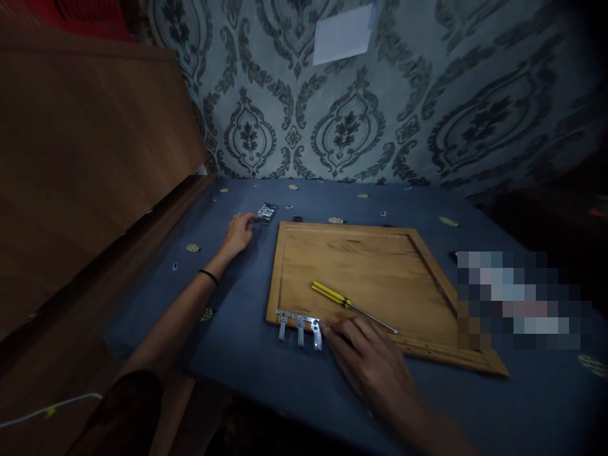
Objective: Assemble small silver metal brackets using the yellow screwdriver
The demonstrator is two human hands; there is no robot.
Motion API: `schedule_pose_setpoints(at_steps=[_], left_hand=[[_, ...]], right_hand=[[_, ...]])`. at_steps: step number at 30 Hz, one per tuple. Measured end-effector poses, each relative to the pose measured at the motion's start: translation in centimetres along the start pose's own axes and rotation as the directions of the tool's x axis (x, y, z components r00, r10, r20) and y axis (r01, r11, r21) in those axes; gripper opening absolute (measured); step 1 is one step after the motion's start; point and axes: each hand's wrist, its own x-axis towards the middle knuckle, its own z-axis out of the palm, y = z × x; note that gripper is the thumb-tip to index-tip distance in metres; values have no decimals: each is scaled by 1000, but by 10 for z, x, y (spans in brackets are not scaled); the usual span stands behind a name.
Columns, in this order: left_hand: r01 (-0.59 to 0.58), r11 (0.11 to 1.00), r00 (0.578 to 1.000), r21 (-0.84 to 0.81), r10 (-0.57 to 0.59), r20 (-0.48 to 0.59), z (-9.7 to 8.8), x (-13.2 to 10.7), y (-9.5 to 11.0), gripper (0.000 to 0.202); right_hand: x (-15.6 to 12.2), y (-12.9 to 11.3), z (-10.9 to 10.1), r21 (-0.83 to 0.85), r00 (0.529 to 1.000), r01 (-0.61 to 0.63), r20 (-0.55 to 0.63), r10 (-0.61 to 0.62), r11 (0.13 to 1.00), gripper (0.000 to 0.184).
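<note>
A wooden cabinet door panel [361, 266] lies flat on a blue cloth-covered table [247, 354]. A metal hook rack [299, 323] sits on the panel's near left edge. My right hand [375, 364] rests flat at that edge, fingers stretched out, fingertips touching the rack's right end. A yellow-handled screwdriver [349, 304] lies on the panel just beyond the hand. My left hand [239, 233] reaches far left, fingers curled toward a small pile of metal hardware [266, 211] on the cloth, fingertips at it. A black band is on the left wrist.
A wooden cupboard side [85, 164] stands along the left. Patterned wallpaper [403, 114] backs the table, with a white paper [342, 33] stuck on it. Small bits lie scattered on the cloth at the back. A blurred patch [517, 301] sits at the right.
</note>
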Motion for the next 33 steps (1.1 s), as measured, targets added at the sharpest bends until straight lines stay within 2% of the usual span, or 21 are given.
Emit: schedule_pose_setpoints(at_steps=[5, 14, 19, 26, 33], left_hand=[[8, 999, 1000, 36, -9, 27, 1, 6, -8, 36], [13, 998, 986, 62, -23, 167, -6, -10, -28, 36], [19, 997, 986, 72, -31, 162, -6, -8, -32, 37], [21, 993, 986, 113, -39, 160, -12, -9, -40, 36], [-59, 979, 988, 193, 30, 149, -4, -20, -32, 35]], right_hand=[[-1, 1, 1, -9, 1000, 4, -15, -4, 1000, 32], [-2, 1, 0, 18, 1000, 0, -21, 0, 1000, 34], [-1, 0, -2, 13, 1000, 11, 18, -11, 1000, 34], [-1, 1, 0, 24, 1000, 10, -15, -10, 1000, 32], [1, 2, 1, 25, 999, 26, -19, -26, 999, 33]])
